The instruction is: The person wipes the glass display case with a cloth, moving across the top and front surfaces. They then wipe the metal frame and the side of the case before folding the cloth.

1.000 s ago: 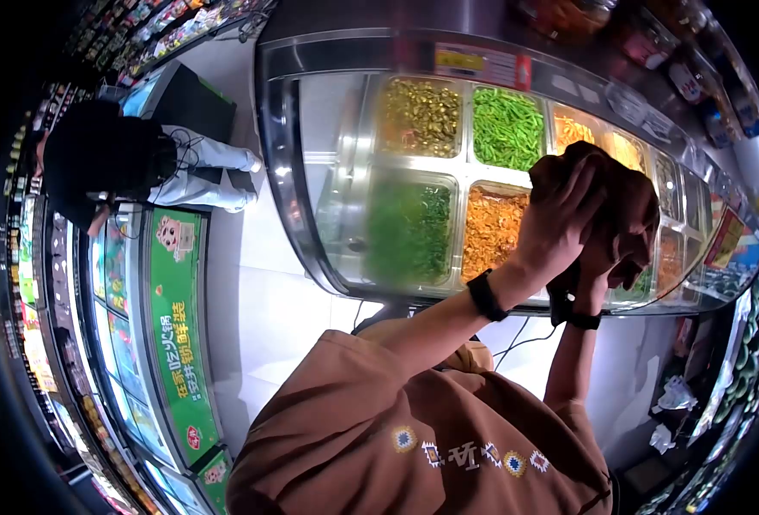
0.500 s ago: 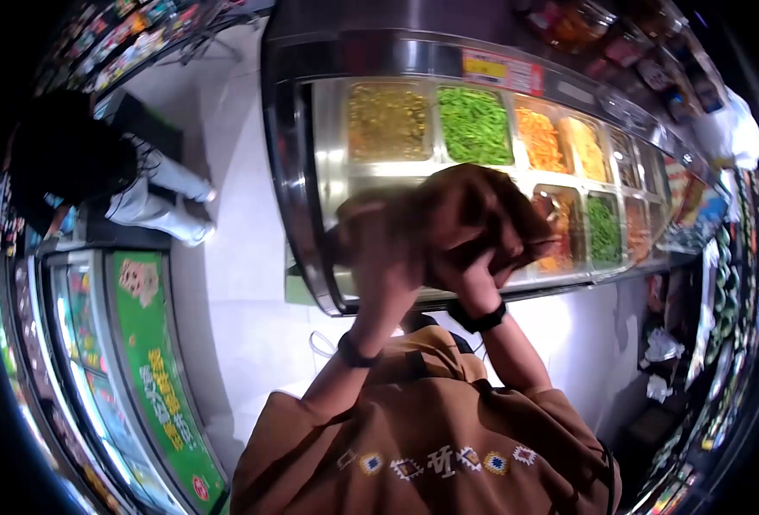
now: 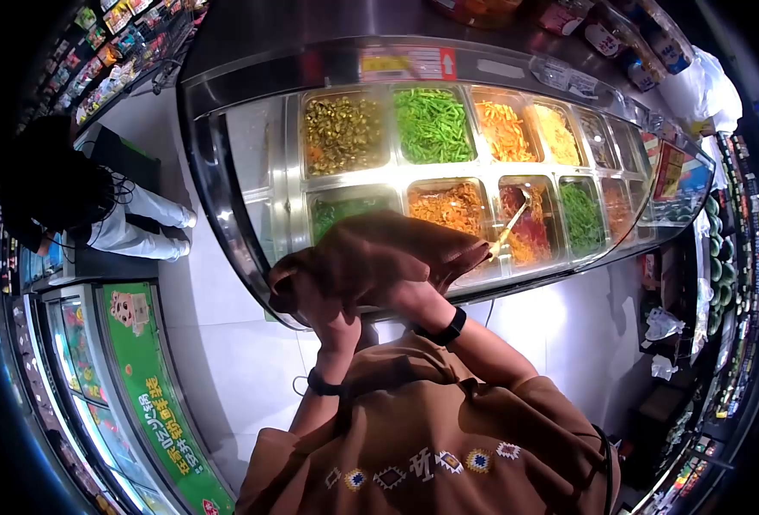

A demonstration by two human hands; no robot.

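Note:
A brown cloth (image 3: 379, 249) is bunched between my two hands, over the near left edge of a glass-fronted display counter (image 3: 225, 219). My left hand (image 3: 324, 313) grips its left part, and my right hand (image 3: 414, 300) holds it at the lower middle; the fingers are partly hidden in the folds. Behind the cloth lie metal trays with green strips (image 3: 434, 125), orange shreds (image 3: 448, 204) and dark olive pieces (image 3: 343, 129). A light-handled utensil (image 3: 508, 227) rests in a tray of reddish food (image 3: 530, 240), right of the cloth.
Another person (image 3: 70, 189) stands at the far left beside a dark counter. A glass-door cooler with a green panel (image 3: 156, 403) runs along the lower left. Jars (image 3: 603, 34) stand behind the counter. Packed shelves (image 3: 740, 283) line the right side.
Both hands and the cloth have moved left, and the cloth is more spread out sideways. The view has shifted, so more of the counter's left end and the front trays shows.

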